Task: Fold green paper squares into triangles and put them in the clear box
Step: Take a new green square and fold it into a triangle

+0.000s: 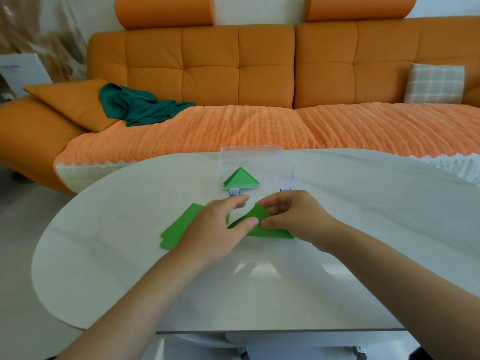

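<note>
1. Orange sofa [233, 61]: fills the far side, beyond the bench. On it lie a crumpled teal cloth [140, 105] towards the left and a plaid cushion [435, 83] at the far right.

2. White bench [363, 229]: rounded on its left end. It carries every task item, all grouped near its middle in front of you.

3. Clear box [280, 175]: stands at the far edge of the bench, just beyond your fingertips. Its two clasps face you.

4. Your left hand [215, 227]: palm down, fingers spread loosely and fairly straight. It lies across the right part of the stack. The thumb tip presses on the green sheet, close to your right thumb.

5. Your right hand [298, 216]: fingers curled. They pinch the lifted corner of the green sheet against the thumb.

6. Stack of green squares [179, 229]: flat on the bench, to the left of the sheet and partly under your left hand. The number of squares cannot be told.

7. Green sheet [257, 213]: between your two hands, just in front of the box. One corner is raised and bent over; the rest lies flat on the bench under your right hand.

8. Folded triangles [241, 180]: inside the box, in its left half, point away from you. They are stacked; the count is unclear.
</note>
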### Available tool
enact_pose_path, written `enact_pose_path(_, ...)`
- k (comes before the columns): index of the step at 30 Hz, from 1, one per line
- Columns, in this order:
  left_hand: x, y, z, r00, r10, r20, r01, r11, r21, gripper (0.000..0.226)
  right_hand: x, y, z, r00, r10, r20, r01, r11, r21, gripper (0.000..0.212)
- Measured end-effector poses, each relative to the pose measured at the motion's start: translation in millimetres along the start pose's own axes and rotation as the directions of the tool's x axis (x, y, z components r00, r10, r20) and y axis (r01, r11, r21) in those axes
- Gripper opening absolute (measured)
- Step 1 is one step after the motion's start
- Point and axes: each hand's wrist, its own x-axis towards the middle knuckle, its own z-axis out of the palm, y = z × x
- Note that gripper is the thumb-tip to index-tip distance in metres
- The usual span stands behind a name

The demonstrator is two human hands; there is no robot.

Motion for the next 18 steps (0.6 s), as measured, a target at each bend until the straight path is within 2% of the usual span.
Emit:
enact_pose_path(4,6,1,15,0.991,-0.102,-0.083,0.08,0.969,-0.233,0.026,0,1,1,0.999,-0.033,0.027,0.032,0.998,0.046,0.028)
enact_pose_path(7,10,1,18,0.982,-0.144,-0.123,0.096,0.937,-0.335,0.02,-1,2,3,0.999,-0.045,-0.009,0.045,0.999,0.001,0.013)
enact_pose_path(11,9,0,20,0.982,-0.134,-0.129,0.09,0.95,-0.3,0.025,2,6,4,0.995,-0.075,-0.065,0.065,0.987,-0.144,0.01)
enact_pose_path(18,9,-2,29,0.973,-0.095,-0.212,0.043,0.97,-0.238,0.026,1,8,9,0.982,-0.186,-0.037,0.17,0.949,-0.266,0.018)
